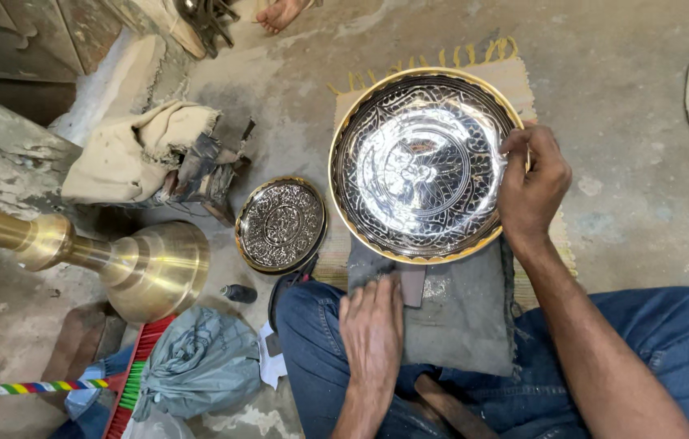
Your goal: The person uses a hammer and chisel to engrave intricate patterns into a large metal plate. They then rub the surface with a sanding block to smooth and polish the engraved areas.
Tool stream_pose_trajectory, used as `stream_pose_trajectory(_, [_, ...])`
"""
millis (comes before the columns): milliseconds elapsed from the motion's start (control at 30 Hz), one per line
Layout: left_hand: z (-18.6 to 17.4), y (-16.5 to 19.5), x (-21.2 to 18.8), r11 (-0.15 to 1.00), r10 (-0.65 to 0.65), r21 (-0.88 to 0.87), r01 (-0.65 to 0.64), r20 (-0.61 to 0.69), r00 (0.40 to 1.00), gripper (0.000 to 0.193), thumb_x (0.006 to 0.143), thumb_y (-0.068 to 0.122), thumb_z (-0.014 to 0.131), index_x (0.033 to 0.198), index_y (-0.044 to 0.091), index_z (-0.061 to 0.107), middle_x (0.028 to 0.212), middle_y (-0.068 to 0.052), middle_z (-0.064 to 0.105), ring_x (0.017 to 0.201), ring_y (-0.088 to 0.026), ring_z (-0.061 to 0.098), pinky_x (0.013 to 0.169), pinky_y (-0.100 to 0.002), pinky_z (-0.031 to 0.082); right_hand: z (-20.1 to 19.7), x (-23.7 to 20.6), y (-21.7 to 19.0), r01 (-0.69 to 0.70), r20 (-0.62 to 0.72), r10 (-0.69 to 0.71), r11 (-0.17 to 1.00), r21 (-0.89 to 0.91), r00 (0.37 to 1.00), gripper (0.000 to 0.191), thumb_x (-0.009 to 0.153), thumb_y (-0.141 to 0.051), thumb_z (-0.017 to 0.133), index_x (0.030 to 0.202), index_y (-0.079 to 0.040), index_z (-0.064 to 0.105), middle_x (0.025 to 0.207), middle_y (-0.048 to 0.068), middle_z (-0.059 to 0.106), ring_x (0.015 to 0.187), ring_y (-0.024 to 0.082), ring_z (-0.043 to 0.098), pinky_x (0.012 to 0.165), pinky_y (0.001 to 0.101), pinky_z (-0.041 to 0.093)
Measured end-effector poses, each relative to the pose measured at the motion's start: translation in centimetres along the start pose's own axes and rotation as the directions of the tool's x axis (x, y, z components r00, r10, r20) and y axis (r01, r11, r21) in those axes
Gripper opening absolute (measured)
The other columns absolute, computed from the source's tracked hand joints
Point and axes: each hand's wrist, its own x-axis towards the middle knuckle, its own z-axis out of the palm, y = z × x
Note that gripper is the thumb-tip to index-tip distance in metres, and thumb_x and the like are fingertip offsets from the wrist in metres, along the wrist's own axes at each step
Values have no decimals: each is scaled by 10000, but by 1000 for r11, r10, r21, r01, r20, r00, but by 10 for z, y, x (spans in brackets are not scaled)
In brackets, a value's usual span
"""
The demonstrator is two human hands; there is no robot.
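Left of the work I see a small engraved plate (282, 225), a brass stand (145, 268) and a beige cloth (129, 150). The large engraved plate (417, 162) lies on a mat (515, 77); my right hand (533, 189) pinches its right rim, fingers clamped. My left hand (372, 329) rests flat, fingers together, on grey cloth (462, 313).

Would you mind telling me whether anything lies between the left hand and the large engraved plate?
Nothing visible does. The left hand rests on the grey cloth just below the large plate, whose rim the right hand already grips.
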Motion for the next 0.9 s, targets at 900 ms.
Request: stream_pose_trajectory(900, [-3,4,4,999,-42,-8,43,63,997,77,960,100,654,1013,63,695,878,-103,711,816,-271,657,760,-422,472,3,-1,6,-9,-21,9,1000,4,1000,90,1143,-27,588,1094,14,525,1017,180,713,967,256,743,876,426,607])
